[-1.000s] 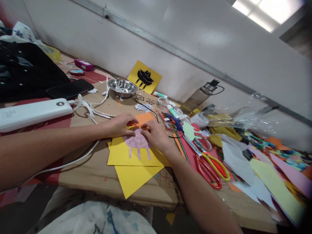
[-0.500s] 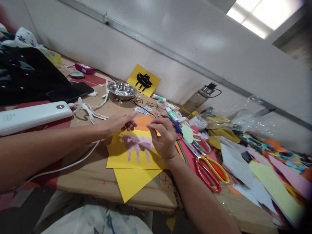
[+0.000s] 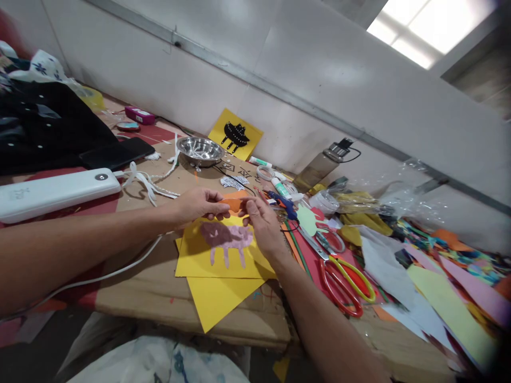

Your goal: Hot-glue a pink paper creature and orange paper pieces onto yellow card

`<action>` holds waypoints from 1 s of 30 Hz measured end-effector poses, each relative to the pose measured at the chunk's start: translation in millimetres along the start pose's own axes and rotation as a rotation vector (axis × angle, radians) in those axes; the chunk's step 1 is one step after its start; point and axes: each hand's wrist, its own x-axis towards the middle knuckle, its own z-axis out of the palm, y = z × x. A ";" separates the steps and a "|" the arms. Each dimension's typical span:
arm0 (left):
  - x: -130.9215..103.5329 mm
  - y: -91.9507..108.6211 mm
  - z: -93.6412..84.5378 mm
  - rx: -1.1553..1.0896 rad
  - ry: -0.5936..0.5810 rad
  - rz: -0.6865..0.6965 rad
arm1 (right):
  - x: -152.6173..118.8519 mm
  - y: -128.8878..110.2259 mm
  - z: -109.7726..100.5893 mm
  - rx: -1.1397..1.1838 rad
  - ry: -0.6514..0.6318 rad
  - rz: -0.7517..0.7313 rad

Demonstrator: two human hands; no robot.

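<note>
Both hands meet above a yellow sheet (image 3: 247,270). My left hand (image 3: 199,206) pinches the left end of a small orange paper piece (image 3: 232,204). At its right end, the fingers of my right hand (image 3: 261,223) are closed on the same piece. Beneath the hands, a pale purple cut-out (image 3: 227,242) with three strips hanging down lies on the yellow sheet. Another yellow sheet (image 3: 215,300) sticks out below it toward the table's front edge.
Red- and yellow-handled scissors (image 3: 343,282) lie at right, near a blue glue gun (image 3: 285,205). A steel bowl (image 3: 199,151), a bottle (image 3: 319,167) and a yellow card with a black cut-out (image 3: 235,133) stand behind. A white power bank (image 3: 59,192) with cables lies left.
My hands have come closer together. The left fingers, stretched out before, have closed on the orange paper piece, and the right fingers have lowered onto its other end.
</note>
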 end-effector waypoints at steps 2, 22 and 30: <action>0.7 -2.2 0.3 0.032 -0.011 0.005 | -0.4 -2.8 2.5 0.048 -0.088 0.100; 3.1 -4.9 1.7 -0.070 0.076 -0.011 | 2.1 -3.4 4.3 0.149 -0.043 0.175; 5.3 -4.5 1.6 -0.141 0.079 -0.084 | 2.7 1.0 5.3 0.116 -0.035 0.183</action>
